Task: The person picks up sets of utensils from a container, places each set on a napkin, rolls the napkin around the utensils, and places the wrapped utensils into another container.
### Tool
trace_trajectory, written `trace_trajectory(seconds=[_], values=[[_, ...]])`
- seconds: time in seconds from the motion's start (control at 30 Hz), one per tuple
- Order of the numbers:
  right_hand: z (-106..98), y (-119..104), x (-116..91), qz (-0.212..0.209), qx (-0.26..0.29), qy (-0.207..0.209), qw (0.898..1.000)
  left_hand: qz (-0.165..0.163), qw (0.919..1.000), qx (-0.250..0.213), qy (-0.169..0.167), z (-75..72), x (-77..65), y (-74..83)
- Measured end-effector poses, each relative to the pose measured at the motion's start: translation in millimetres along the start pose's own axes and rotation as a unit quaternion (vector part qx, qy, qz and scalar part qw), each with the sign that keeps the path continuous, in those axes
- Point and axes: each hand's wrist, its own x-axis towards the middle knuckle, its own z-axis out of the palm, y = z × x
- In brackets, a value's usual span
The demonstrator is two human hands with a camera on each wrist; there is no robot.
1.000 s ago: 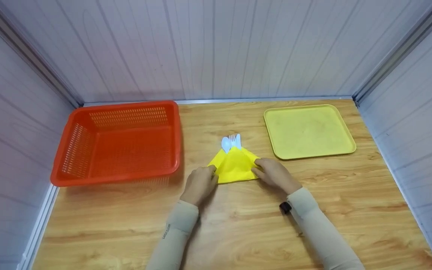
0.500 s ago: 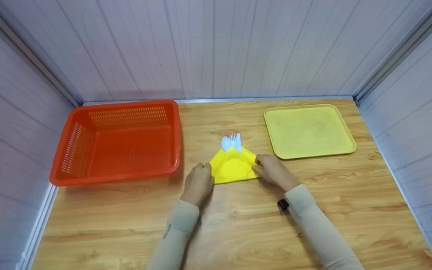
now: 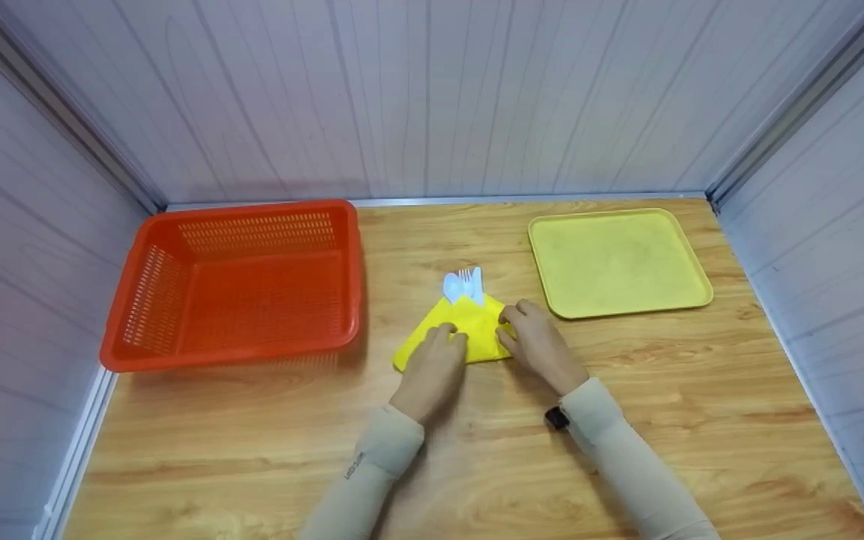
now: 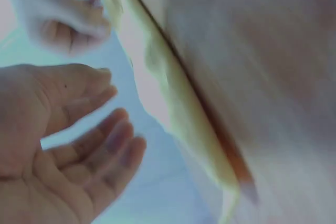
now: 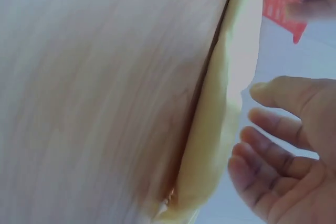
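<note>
We see the left hand (image 3: 432, 371) over the folded yellow napkin (image 3: 481, 328), the right hand (image 3: 541, 345) by its right edge, both hands' fingers loosely bent, parted; contact is hard to judge. Spoon (image 3: 451, 286), fork (image 3: 466, 283) and knife (image 3: 477, 282) jut beyond. Tabletop (image 3: 492, 465) separates napkin from basket (image 3: 229, 364) and tray (image 3: 619, 262).

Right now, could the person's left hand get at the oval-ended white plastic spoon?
Probably yes: the bowl of the spoon sticks out uncovered beyond the folded yellow cloth, ahead of the left hand, and nothing visible blocks that end. Its handle is hidden, apparently under the cloth.
</note>
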Motion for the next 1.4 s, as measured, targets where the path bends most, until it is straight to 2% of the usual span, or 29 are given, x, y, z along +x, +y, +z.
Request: trace_trajectory(seconds=[0.07,0.17,0.37,0.57,0.87,1.07,1.23,1.4], values=[[2.6,-3.1,0.5,-0.012,0.023,0.001,1.000,0.022,0.9995,-0.010,-0.021,4.9,1.4,5.1],[6.1,-6.6,1.2,-0.005,0.054,-0.022,0.998,0.035,0.9984,-0.009,-0.044,11.8,4.0,10.0],[10.8,-6.2,1.3,0.029,0.060,-0.066,0.996,0.020,0.9953,-0.017,-0.093,18.0,9.3,13.6],[11.3,-3.6,4.6,0.055,0.061,-0.083,0.993,0.012,0.9918,-0.002,-0.127,16.6,11.5,16.1],[10.6,-3.0,14.0,0.106,0.042,-0.109,0.987,0.010,0.9914,0.018,-0.129,17.3,11.9,19.2],[7.4,-2.7,15.9,0.141,0.018,-0.125,0.982,0.022,0.9939,0.027,-0.104,19.7,10.9,19.5],[4.7,0.8,13.3,0.144,-0.037,-0.099,0.984,0.034,0.9957,0.038,-0.078,20.2,8.7,18.9],[1.8,6.1,16.5,0.150,-0.048,-0.122,0.980,0.035,0.9952,0.039,-0.082,19.4,8.5,18.2]])
